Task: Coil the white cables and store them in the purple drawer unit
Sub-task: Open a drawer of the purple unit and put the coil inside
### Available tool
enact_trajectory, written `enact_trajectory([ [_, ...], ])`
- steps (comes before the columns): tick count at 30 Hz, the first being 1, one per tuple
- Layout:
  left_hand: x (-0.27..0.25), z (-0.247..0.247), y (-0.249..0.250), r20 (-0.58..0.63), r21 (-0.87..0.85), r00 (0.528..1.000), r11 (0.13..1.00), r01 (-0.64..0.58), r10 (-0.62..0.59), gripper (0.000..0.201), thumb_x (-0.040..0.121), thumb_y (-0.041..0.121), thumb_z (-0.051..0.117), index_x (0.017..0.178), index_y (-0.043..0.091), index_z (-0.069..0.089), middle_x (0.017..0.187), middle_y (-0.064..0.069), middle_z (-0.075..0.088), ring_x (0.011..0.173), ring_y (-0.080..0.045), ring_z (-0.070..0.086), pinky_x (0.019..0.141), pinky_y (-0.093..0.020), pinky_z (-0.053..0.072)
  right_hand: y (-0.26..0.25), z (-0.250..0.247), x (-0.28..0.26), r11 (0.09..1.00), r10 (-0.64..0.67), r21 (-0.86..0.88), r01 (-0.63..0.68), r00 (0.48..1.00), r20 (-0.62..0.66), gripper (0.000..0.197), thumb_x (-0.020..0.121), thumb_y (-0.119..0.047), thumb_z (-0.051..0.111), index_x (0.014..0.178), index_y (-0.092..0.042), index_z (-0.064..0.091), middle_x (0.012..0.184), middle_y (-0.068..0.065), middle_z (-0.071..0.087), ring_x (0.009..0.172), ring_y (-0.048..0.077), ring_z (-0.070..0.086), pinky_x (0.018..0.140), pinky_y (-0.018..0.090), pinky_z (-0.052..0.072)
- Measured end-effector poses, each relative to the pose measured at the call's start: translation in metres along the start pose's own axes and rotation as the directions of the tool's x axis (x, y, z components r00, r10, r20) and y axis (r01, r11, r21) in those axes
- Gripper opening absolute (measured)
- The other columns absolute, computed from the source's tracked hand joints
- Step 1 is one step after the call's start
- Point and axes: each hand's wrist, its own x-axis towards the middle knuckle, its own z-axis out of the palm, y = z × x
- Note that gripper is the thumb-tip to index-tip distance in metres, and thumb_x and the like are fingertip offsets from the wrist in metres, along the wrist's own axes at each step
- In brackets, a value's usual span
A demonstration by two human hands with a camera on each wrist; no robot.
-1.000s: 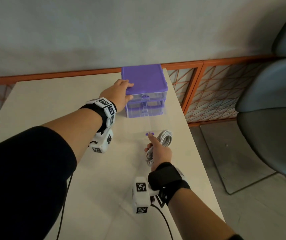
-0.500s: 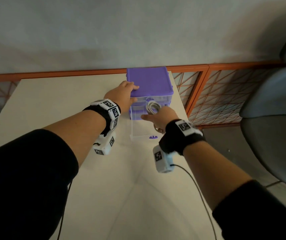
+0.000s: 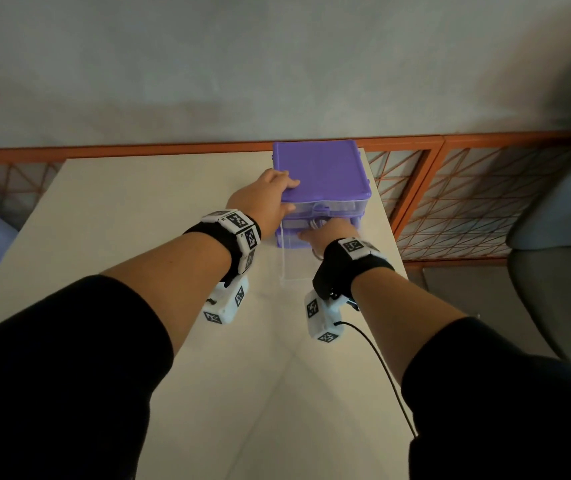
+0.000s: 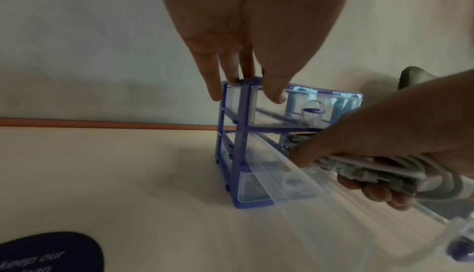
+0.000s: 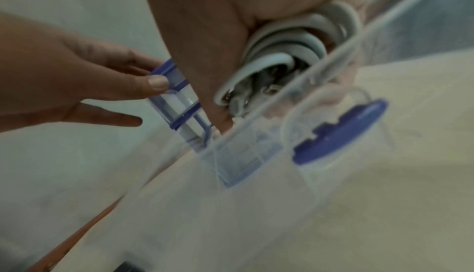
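Our right hand [image 3: 329,233] clamps the coiled white cables [image 4: 372,172], fingers curled round the bundle, and lowers it into the pulled-out clear drawer [image 4: 320,201]. Our left hand [image 3: 263,199] lies flat, fingers straight, on the purple drawer unit [image 3: 322,171] at the table's [image 3: 138,202] far right corner. A second ago the coil lay on the table; now it sits over the drawer, so storing is nearly done. We count one coil, one unit, one open drawer.

Beige table [image 3: 173,188]; orange lattice railing [image 3: 450,202] behind; grey chair [image 3: 561,271] at right.
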Motion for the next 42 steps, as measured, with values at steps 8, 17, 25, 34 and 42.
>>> enact_trajectory([
  [8, -0.001, 0.0, -0.002, 0.001, 0.0, 1.0, 1.0, -0.018, 0.018, 0.046, 0.093, 0.025, 0.053, 0.138, 0.023, 0.044, 0.152, 0.003, 0.034, 0.135, -0.016, 0.041, 0.099, -0.037, 0.044, 0.002, 0.019, -0.013, 0.996, 0.075, 0.071, -0.063, 0.978, -0.194, 0.082, 0.076, -0.039, 0.072, 0.135, -0.001, 0.031, 0.135, 0.018, 0.038, 0.112, 0.033, 0.058, 0.09, 0.04, 0.049],
  [17, -0.001, 0.004, -0.005, -0.019, 0.002, 0.999, 1.0, -0.031, 0.031, 0.045, 0.094, 0.024, 0.053, 0.138, 0.024, 0.043, 0.152, 0.004, 0.034, 0.134, -0.015, 0.042, 0.098, -0.035, 0.046, 0.012, 0.037, -0.01, 0.931, -0.117, -0.364, -0.034, 0.916, -0.384, 0.072, 0.093, -0.056, 0.032, 0.134, 0.003, 0.038, 0.129, 0.016, 0.045, 0.118, 0.032, 0.038, 0.098, 0.041, 0.031],
  [25, -0.002, 0.006, -0.005, -0.037, -0.002, 0.999, 1.0, -0.029, 0.029, 0.045, 0.094, 0.023, 0.053, 0.138, 0.023, 0.043, 0.152, 0.004, 0.033, 0.135, -0.015, 0.041, 0.099, -0.034, 0.043, 0.007, 0.03, -0.005, 0.977, -0.077, -0.213, 0.0, 0.932, -0.355, 0.102, 0.073, -0.071, 0.056, 0.139, 0.003, 0.031, 0.137, 0.017, 0.037, 0.127, 0.034, 0.034, 0.106, 0.041, 0.031],
  [34, -0.002, 0.007, -0.003, -0.043, 0.006, 0.999, 1.0, -0.017, 0.018, 0.045, 0.094, 0.023, 0.052, 0.139, 0.023, 0.043, 0.152, 0.003, 0.032, 0.135, -0.016, 0.041, 0.097, -0.034, 0.045, 0.045, 0.032, -0.036, 0.888, -0.448, -0.134, 0.44, 0.761, -0.47, 0.036, 0.09, -0.016, 0.05, 0.125, -0.007, 0.049, 0.128, 0.019, 0.043, 0.108, 0.039, 0.045, 0.093, 0.046, 0.045],
  [42, -0.003, 0.007, -0.005, -0.043, -0.005, 0.999, 1.0, -0.021, 0.021, 0.045, 0.095, 0.024, 0.051, 0.139, 0.024, 0.042, 0.153, 0.004, 0.032, 0.134, -0.015, 0.041, 0.095, -0.032, 0.043, 0.089, 0.026, -0.055, 0.704, -0.699, -0.411, 0.58, 0.667, -0.257, 0.052, 0.095, -0.05, 0.037, 0.128, -0.016, 0.058, 0.131, -0.003, 0.055, 0.124, 0.021, 0.048, 0.106, 0.036, 0.041],
])
